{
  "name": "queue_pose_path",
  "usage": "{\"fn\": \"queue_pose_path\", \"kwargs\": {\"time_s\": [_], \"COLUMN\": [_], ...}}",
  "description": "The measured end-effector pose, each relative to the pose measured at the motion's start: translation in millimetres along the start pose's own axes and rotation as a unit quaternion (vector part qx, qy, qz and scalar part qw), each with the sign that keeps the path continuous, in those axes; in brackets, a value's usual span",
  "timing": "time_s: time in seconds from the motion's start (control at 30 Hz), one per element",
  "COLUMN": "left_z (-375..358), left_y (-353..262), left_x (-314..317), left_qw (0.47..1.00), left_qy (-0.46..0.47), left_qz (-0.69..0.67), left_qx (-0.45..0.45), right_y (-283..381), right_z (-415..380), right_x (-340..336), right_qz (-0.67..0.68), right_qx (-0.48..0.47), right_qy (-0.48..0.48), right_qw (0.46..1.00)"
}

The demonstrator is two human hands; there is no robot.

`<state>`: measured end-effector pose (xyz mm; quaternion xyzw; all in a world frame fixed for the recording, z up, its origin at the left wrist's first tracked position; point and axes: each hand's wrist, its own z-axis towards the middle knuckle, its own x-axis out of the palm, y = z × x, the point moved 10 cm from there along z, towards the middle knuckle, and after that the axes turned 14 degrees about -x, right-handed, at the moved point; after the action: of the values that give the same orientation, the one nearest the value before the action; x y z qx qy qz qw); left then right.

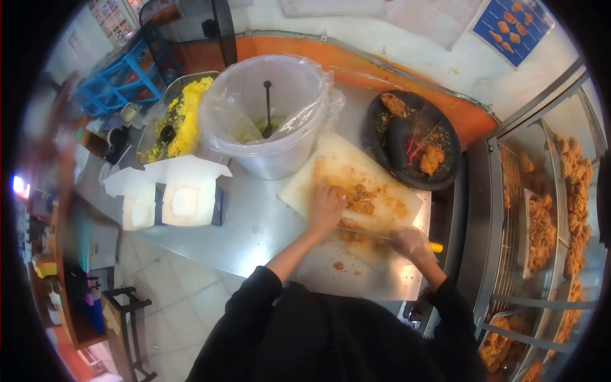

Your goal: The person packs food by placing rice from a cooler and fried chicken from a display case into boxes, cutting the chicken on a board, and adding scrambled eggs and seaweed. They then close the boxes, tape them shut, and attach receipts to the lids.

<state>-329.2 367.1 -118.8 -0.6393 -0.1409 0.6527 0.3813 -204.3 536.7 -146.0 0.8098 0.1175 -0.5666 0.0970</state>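
A white cutting board (304,184) with orange-brown stains and crumbs lies at an angle on the metal table. My left hand (327,207) rests on the board, its fingertips against a pile of fried chicken pieces (361,200); whether they grip a piece is unclear. At the board's right front edge, my right hand (414,246) is closed round a knife with a yellow handle end (436,247). The blade extends left, low in front of the chicken. Behind the board on the right, a black stone mortar (375,143) holds a dark pestle, fried chicken and red chillies.
A large lined bucket (273,156) stands behind the board. Left of it are a tray of yellow food (189,114) and two open boxes (189,202) with white contents. A glass cabinet of fried chicken (541,235) borders the right side.
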Motion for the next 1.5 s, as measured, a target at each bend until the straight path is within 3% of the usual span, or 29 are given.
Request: {"fn": "queue_pose_path", "kwargs": {"time_s": [0.07, 0.13, 0.2, 0.37, 0.57, 0.63, 0.77, 0.83, 0.93, 1.03, 1.1, 1.23, 1.33, 1.43, 1.5], "left_z": [-0.4, -0.8, -3.2, 20.9, 41.8, 38.3, 27.2, 23.4, 20.6, 24.0, 30.1, 37.7, 31.0, 15.6, 24.5], "left_y": [-0.3, -10.7, -12.8, -27.3, -73.9, -78.4, -57.0, -39.3, -36.4, -39.6, -22.7, -25.4, -25.1, -13.1, -11.2], "left_x": [0.4, -12.3, -14.0, -12.5, -25.6, -31.8, -12.7, 12.4, 3.2, 6.0, 14.6, 14.2, 15.7, 17.1, 22.0], "left_qw": [1.0, 0.995, 0.995, 0.99, 0.988, 0.991, 0.993, 0.996, 0.997, 0.997, 0.998, 0.997, 0.996, 0.994, 0.995], "left_qy": [-0.005, -0.086, -0.084, -0.116, -0.051, -0.035, -0.028, 0.025, -0.02, -0.008, -0.007, 0.006, 0.012, 0.002, 0.011], "left_qz": [0.004, 0.029, 0.022, -0.004, -0.046, -0.026, -0.013, 0.022, -0.008, 0.003, -0.018, -0.044, -0.049, -0.046, -0.042], "left_qx": [-0.01, 0.031, 0.039, 0.075, 0.137, 0.125, 0.112, 0.077, 0.071, 0.076, 0.053, 0.056, 0.079, 0.096, 0.088], "right_y": [-6.8, -4.9, -10.7, -7.6, -10.6, -9.5, 0.5, 3.4, 2.5, 2.9, 6.9, 12.7, 12.9, 12.6, 11.8], "right_z": [4.2, 5.0, 1.5, -9.4, -29.3, -27.9, -26.6, -26.1, -25.3, -22.1, -20.4, -20.2, -23.5, -29.0, -28.3], "right_x": [17.1, 25.8, 26.4, -26.7, -79.9, -65.4, -48.4, -28.8, -4.9, 6.3, 0.5, -13.0, -9.4, -16.5, -21.9], "right_qz": [-0.008, -0.018, -0.029, -0.061, -0.014, 0.033, 0.067, 0.063, 0.031, 0.036, 0.018, 0.04, 0.059, 0.034, 0.026], "right_qx": [-0.014, -0.024, 0.011, 0.046, 0.043, 0.053, 0.068, 0.073, 0.074, 0.071, 0.046, 0.097, 0.107, 0.15, 0.118], "right_qy": [-0.004, -0.013, -0.011, -0.106, -0.187, -0.088, -0.021, -0.008, 0.007, -0.007, -0.063, -0.008, -0.048, -0.162, -0.197], "right_qw": [1.0, 0.999, 0.999, 0.991, 0.981, 0.994, 0.995, 0.995, 0.997, 0.997, 0.997, 0.994, 0.991, 0.975, 0.973]}}
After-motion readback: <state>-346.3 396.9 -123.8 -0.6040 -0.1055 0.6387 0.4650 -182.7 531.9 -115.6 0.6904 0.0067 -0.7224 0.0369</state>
